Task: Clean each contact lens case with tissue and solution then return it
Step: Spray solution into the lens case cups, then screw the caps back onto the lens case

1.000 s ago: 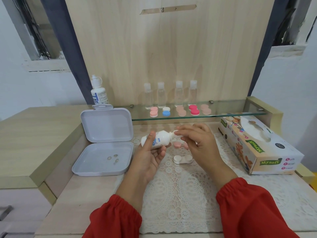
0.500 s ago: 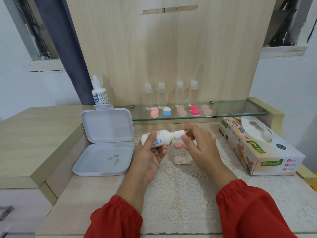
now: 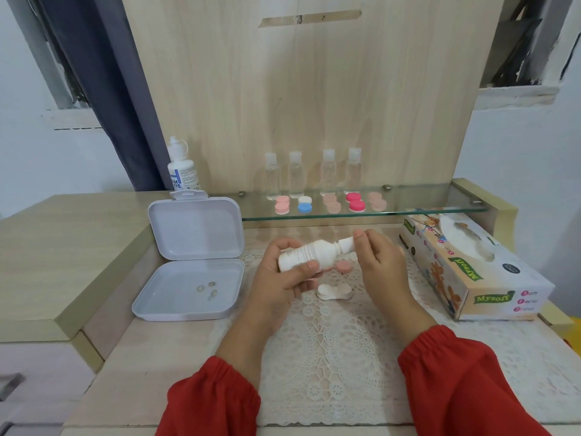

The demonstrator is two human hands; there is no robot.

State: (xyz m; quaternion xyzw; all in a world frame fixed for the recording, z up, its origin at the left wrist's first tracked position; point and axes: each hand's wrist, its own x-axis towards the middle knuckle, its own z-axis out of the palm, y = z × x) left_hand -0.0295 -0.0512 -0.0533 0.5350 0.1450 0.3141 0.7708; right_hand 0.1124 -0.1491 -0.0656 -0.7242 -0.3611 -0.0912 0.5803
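White solution bottle [image 3: 309,258] lies sideways in left hand [image 3: 279,278], fingers wrapped round it; right hand [image 3: 375,262] pinches its cap [image 3: 345,245]. White open lens case [image 3: 334,291] sits mid-desk on lace mat [image 3: 330,357], pink lid [image 3: 343,266] just behind, partly hidden. Bottle label blurred. Tissue box [image 3: 471,272] at desk's right edge, open plastic box [image 3: 191,262] at left, more cases on glass shelf [image 3: 424,201].

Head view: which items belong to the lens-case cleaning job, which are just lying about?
In use:
left hand gripping solution bottle
right hand pinching its cap
open lens case
pink cap
tissue box
shelf cases

Lying about:
white box
clear bottles
upright bottle
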